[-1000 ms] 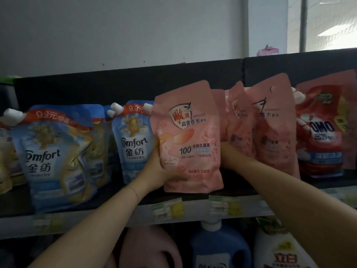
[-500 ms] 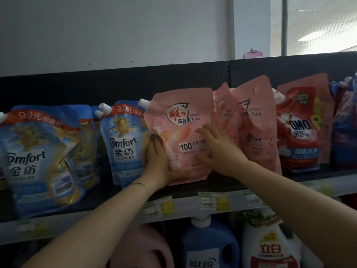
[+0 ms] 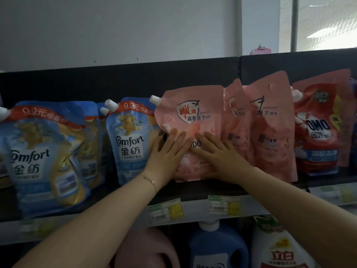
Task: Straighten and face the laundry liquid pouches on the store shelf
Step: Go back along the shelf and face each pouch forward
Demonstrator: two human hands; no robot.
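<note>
The store shelf is seen from below its level, with pouches lined along it against a dark back panel. The front pink pouch is stood upright near the shelf's middle, its long axis vertical and its printed face turned outward, between a blue Comfort pouch and further pink pouches. Both forearms are raised towards it. The left hand and right hand are laid flat on its lower front, fingers straight and spread, nothing being gripped. Its white spout cap is pointed up and leftward. A thin bracelet is worn on the left wrist.
</note>
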